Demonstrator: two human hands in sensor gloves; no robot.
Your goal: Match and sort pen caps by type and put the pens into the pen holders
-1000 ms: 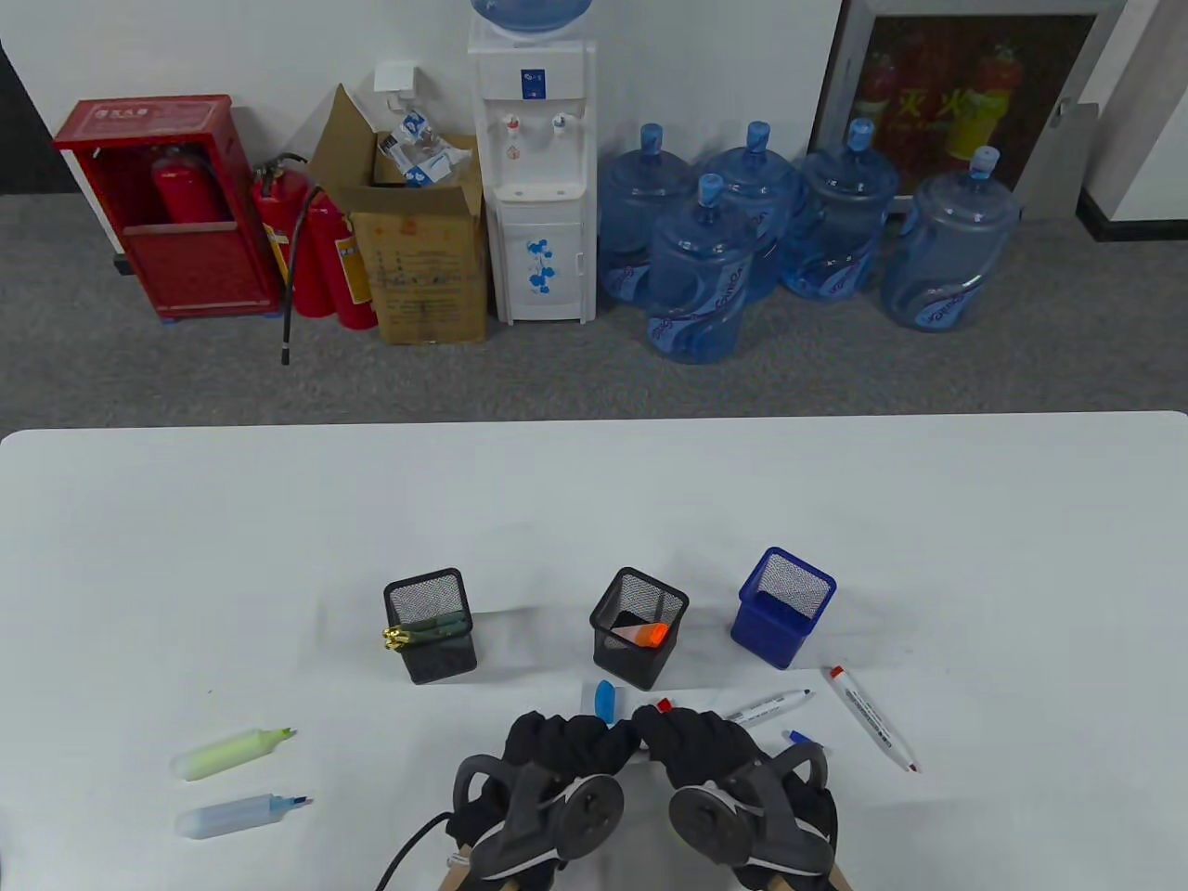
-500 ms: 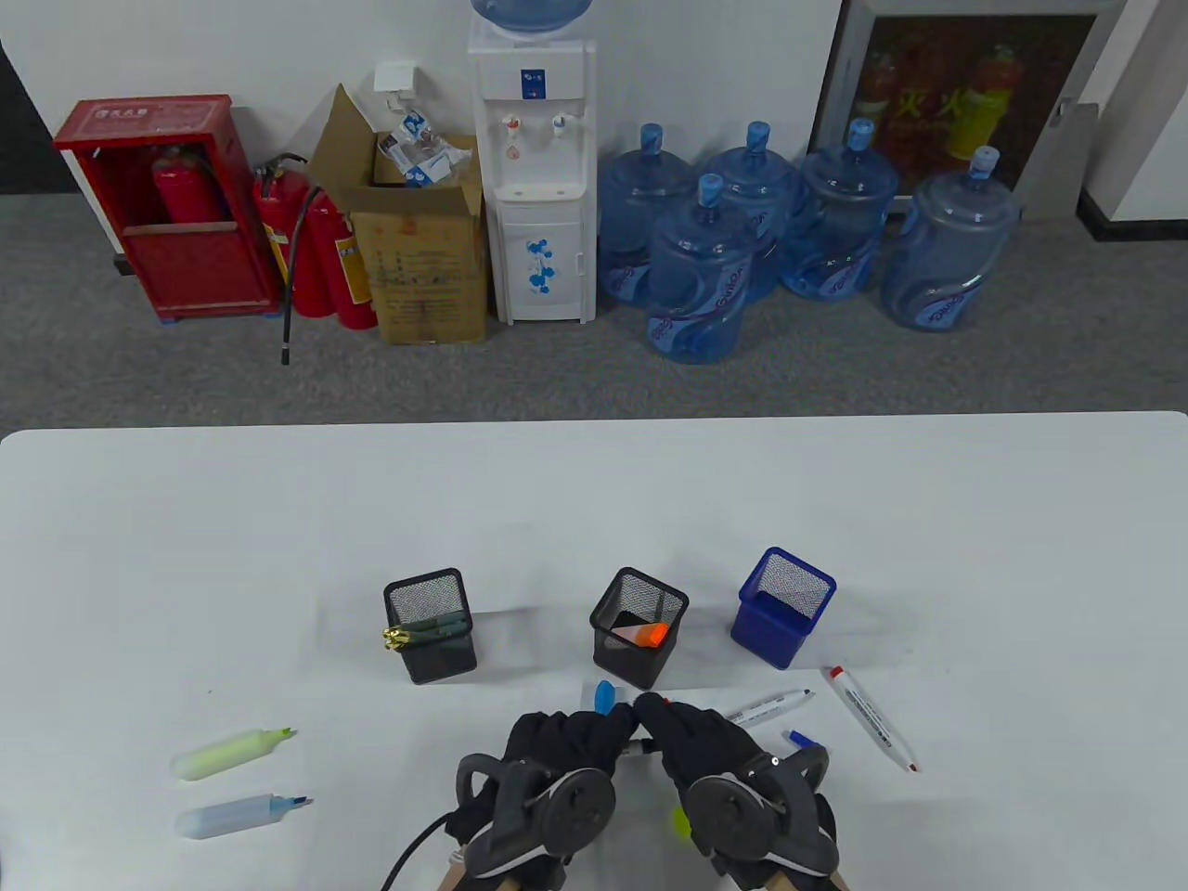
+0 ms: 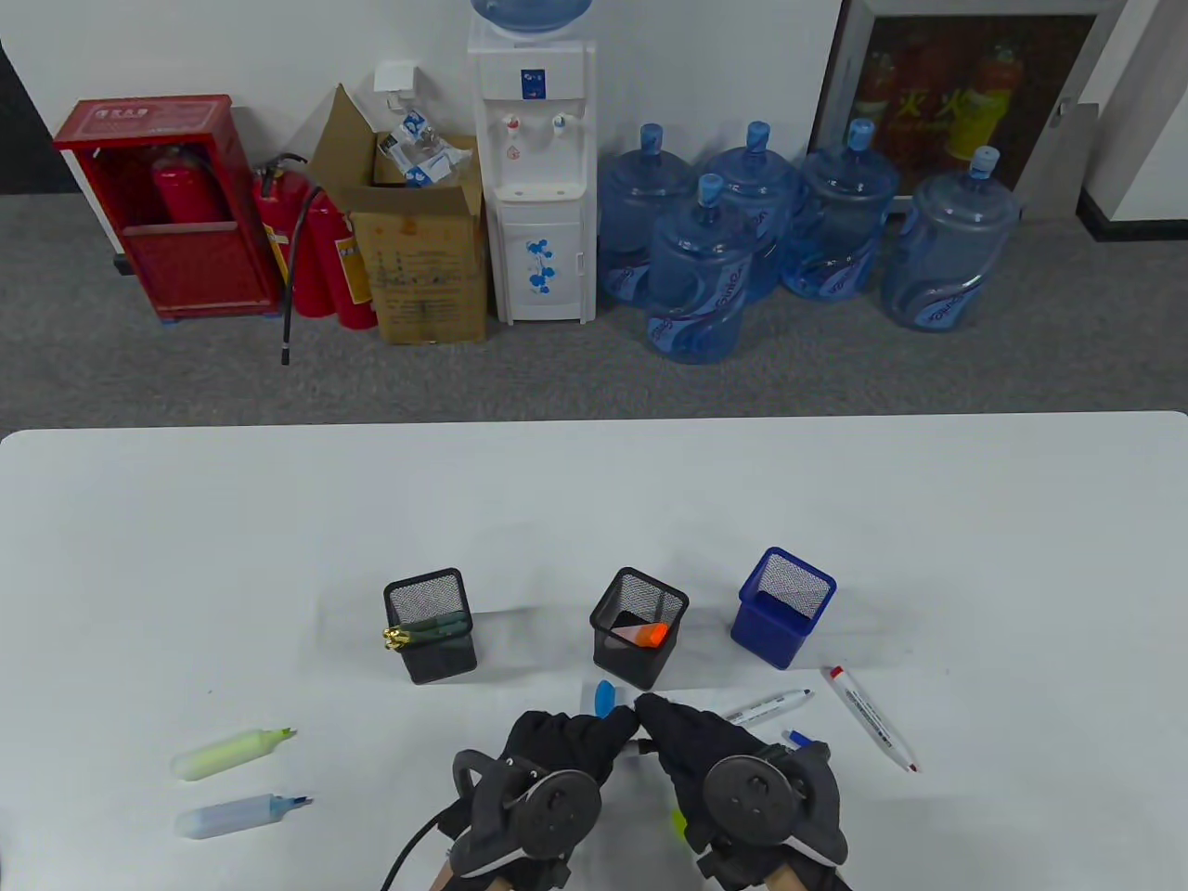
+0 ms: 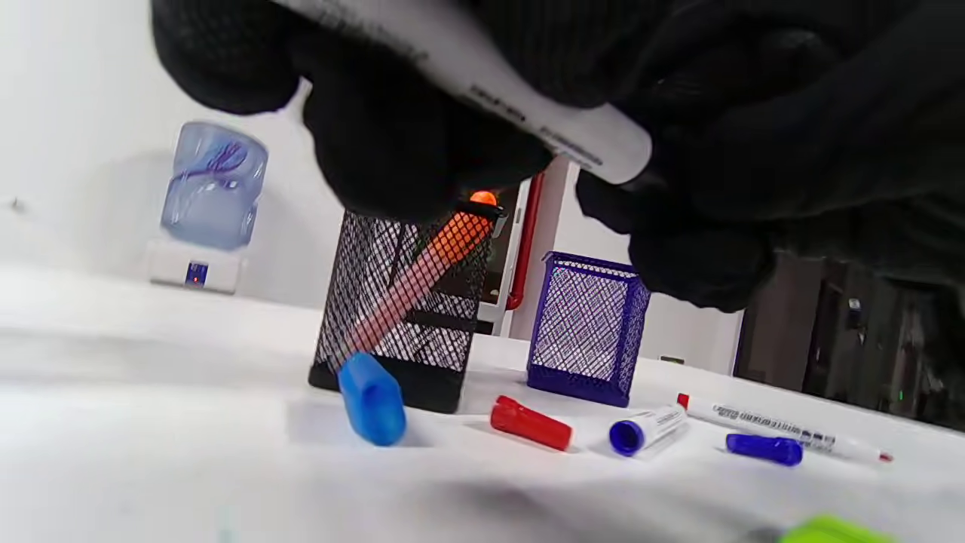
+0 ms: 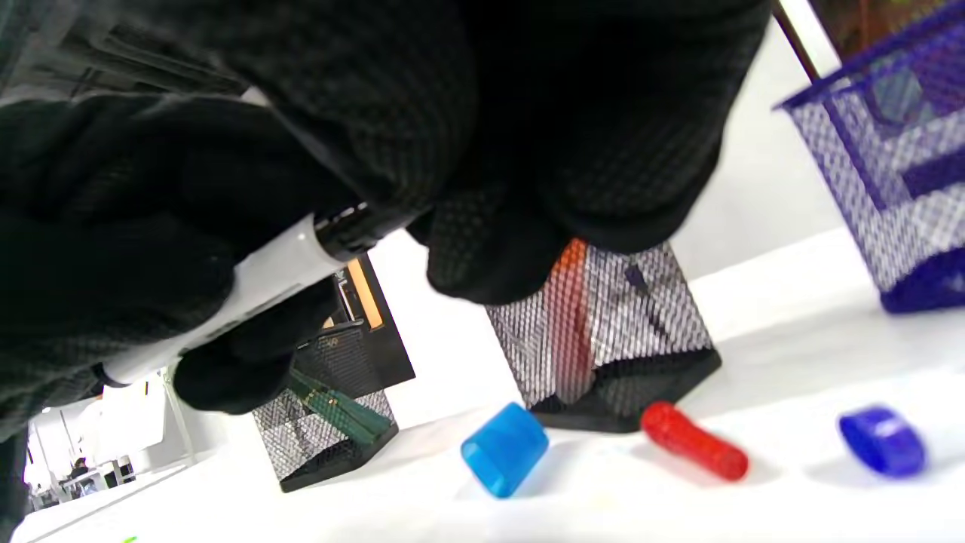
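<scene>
Over white table [image 3: 278, 520], both hands curled round one white marker [image 4: 482, 83], left hand [image 3: 557, 742] on barrel, right hand [image 3: 691, 738] pinching its dark end; probably light, stiff, slick plastic, best gripped mid-barrel just beside the joint.

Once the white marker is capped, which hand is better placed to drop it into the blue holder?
Probably the right hand. It already grips the white marker together with the left hand, and the blue holder stands on its side, beyond the loose pens.
</scene>
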